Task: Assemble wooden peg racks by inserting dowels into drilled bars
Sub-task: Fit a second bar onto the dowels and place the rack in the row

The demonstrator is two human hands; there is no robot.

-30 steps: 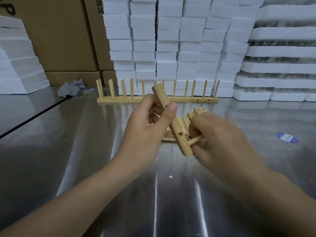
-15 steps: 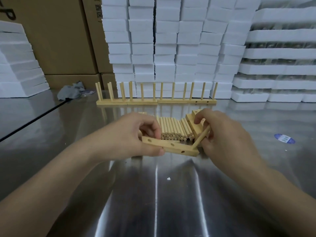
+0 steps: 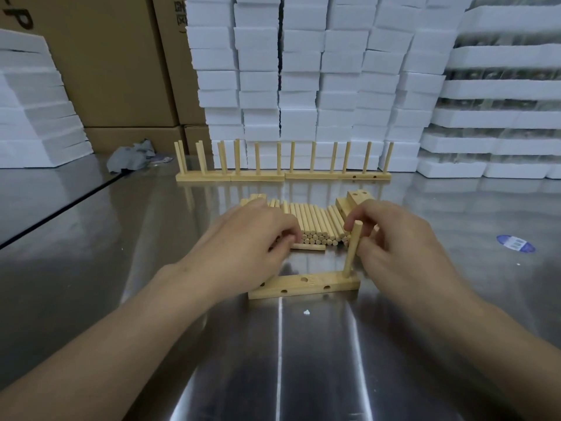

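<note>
A drilled wooden bar [image 3: 303, 286] lies flat on the steel table in front of me, with empty holes on its top and front faces. One dowel [image 3: 352, 250] stands upright in the hole at its right end. My right hand [image 3: 397, 247] pinches that dowel between thumb and fingers. My left hand [image 3: 249, 241] hovers over the bar's left end, its curled fingertips touching a loose dowel [image 3: 309, 247] at the front of the dowel pile [image 3: 315, 223]. Whether it grips that dowel is unclear.
Finished peg racks [image 3: 282, 176] stand in a row behind the pile. Spare drilled bars [image 3: 358, 197] lie stacked right of the pile. White foam blocks [image 3: 303, 86] and cardboard boxes [image 3: 115, 71] wall the back. A grey cloth [image 3: 130, 158] is back left, a blue sticker [image 3: 515, 243] right.
The bar went from being held up in my left hand to lying flat on the table. The dowel in my right hand now stands upright in its right end hole. My left hand moved to the pile.
</note>
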